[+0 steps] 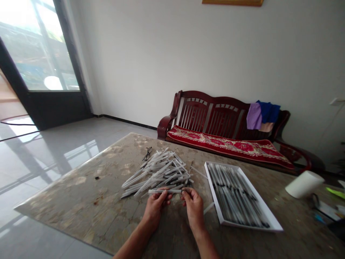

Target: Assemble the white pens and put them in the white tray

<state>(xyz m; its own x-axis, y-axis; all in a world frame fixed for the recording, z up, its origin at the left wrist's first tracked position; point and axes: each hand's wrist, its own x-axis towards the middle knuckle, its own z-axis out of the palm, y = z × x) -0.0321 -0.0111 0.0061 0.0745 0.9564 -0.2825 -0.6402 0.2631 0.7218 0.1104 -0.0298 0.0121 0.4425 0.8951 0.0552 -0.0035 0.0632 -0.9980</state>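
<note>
A thin stick (164,191) is pinched at either end by the left hand (157,205) and right hand (193,205), so it stays level, just before the pile (159,172) on the worktop (81,201), with the tray (213,194) close by on the right.

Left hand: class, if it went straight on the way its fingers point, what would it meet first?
Past the stick it holds with the right hand, the left hand would probably meet the pile of sticks.

One head-worn view looks forward and down across the table (81,201). The left hand (155,208) and right hand (193,208) sit close at 6 o'clock. The bench (215,117) stands far off at 1 o'clock, the door (54,108) at 10.
</note>
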